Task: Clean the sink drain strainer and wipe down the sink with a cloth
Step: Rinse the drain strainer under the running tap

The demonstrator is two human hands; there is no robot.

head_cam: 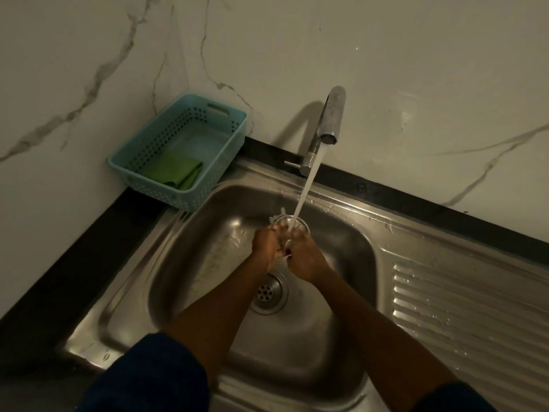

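Observation:
Over the steel sink [350, 242] both my hands meet under the running water. My left hand [266, 246] and my right hand [303, 257] hold the round metal drain strainer [292, 223] between them, its rim showing above my fingers. The stream from the tap [329, 120] falls straight onto it. The open drain hole [269, 291] lies just below my hands in the sink's bottom. A folded green cloth [175, 173] rests in the blue basket [142, 144] at the sink's back left corner.
A ribbed draining board [475, 316] lies to the right of the basin, wet with drops. A marble wall stands close behind the tap and to the left. A dark counter edge [59, 281] runs along the left.

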